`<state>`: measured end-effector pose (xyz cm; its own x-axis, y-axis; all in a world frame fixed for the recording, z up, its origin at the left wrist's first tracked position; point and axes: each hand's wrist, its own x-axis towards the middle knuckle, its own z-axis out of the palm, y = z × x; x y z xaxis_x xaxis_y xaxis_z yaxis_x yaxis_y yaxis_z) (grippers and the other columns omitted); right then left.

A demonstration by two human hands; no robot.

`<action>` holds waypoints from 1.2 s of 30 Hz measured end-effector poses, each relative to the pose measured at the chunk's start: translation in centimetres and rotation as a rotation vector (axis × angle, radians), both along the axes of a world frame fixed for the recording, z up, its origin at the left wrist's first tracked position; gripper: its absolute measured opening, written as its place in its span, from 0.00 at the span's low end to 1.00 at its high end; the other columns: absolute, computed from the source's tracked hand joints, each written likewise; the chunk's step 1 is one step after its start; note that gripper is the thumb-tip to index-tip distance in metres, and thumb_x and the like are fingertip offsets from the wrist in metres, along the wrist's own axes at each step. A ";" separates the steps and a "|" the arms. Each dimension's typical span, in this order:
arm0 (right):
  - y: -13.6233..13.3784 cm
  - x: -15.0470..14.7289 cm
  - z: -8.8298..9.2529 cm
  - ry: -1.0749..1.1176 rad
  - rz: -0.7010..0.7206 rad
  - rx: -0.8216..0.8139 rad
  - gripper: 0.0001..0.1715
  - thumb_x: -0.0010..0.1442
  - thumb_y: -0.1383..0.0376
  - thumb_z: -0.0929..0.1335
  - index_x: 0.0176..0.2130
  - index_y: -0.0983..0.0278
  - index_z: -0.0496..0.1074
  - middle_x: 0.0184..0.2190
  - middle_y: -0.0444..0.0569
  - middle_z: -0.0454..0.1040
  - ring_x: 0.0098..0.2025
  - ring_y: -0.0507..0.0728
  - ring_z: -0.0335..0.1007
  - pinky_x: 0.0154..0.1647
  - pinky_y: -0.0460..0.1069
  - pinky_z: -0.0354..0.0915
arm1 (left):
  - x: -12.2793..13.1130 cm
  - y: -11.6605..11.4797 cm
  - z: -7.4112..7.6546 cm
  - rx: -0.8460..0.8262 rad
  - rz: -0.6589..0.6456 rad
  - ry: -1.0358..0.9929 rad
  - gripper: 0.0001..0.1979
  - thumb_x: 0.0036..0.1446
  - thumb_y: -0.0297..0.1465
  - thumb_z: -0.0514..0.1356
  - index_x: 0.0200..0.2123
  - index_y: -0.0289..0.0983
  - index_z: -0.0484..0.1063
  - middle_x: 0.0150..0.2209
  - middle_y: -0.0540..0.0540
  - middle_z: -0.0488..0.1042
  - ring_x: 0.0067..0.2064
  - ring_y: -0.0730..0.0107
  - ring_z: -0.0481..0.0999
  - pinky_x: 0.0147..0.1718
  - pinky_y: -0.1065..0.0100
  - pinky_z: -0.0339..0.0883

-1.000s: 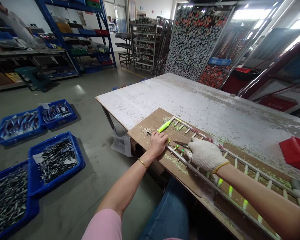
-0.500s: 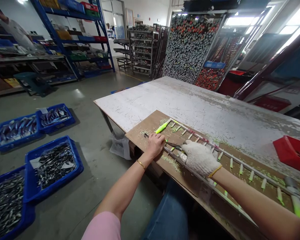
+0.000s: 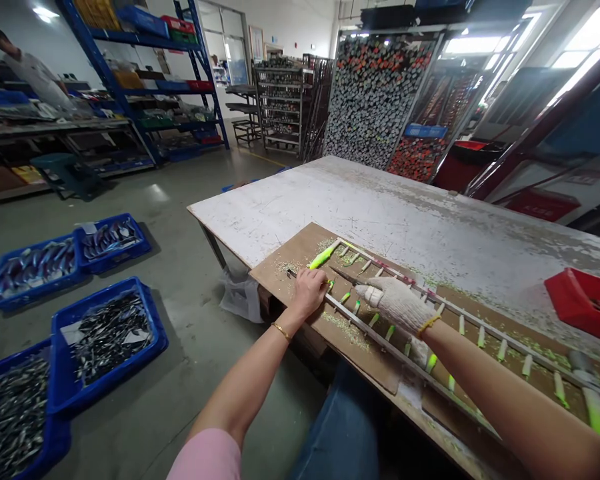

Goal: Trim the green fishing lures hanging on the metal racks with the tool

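Observation:
My bare left hand (image 3: pixel 310 292) is closed around the end of the near metal bar (image 3: pixel 367 329), which has short green-tipped pegs along it. Its fingertips are beside a small green tip. In my right hand (image 3: pixel 395 301), in a white knit glove, is a slim dark pointed blade (image 3: pixel 347 275) that looks like a knife; its handle is hidden by the glove. The blade points left, above the board between the bars. Beyond lies the far bar (image 3: pixel 473 319) with pale pegs, some green-ended. A bright yellow-green tapered piece (image 3: pixel 324 256) sits at that bar's left end.
Green crumbs are strewn over the brown board (image 3: pixel 280 259) on the white table (image 3: pixel 290 200). A red bin (image 3: pixel 575 300) stands at right. Blue crates (image 3: pixel 157 333) of small parts are on the floor at left. Farther back are a person (image 3: pixel 35 73), shelves and racks.
My right hand has lifted the blade away from the near bar, up and slightly right, uncovering several green-tipped pegs. My left hand stays on the bar's end.

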<state>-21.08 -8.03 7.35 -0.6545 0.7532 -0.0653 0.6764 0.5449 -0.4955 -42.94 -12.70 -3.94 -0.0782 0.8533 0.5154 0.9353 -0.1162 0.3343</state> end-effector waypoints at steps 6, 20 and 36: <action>0.5 2.9 -2.0 -0.036 -0.019 -0.133 0.33 0.60 0.38 0.60 0.24 0.61 0.64 0.22 0.43 0.64 0.27 0.53 0.58 0.29 0.49 0.53 | 0.2 0.0 0.3 -0.008 0.019 -0.018 0.04 0.62 0.28 0.61 0.33 0.40 0.69 0.34 0.47 0.75 0.40 0.61 0.71 0.44 0.61 0.62; -0.5 1.9 -1.9 -0.203 0.044 -0.033 0.31 0.67 0.44 0.56 0.30 0.63 0.71 0.31 0.50 0.76 0.33 0.56 0.68 0.34 0.49 0.58 | 0.2 -0.1 0.0 0.005 0.036 0.034 0.03 0.63 0.28 0.60 0.35 0.40 0.68 0.36 0.45 0.73 0.41 0.60 0.70 0.43 0.61 0.62; -2.0 0.1 -0.3 -0.300 0.055 0.043 0.25 0.69 0.50 0.59 0.33 0.63 0.73 0.32 0.50 0.76 0.33 0.55 0.70 0.34 0.48 0.57 | 0.6 -0.1 -0.6 -0.064 0.072 -0.067 0.06 0.65 0.26 0.57 0.34 0.40 0.64 0.35 0.45 0.73 0.37 0.63 0.71 0.37 0.64 0.63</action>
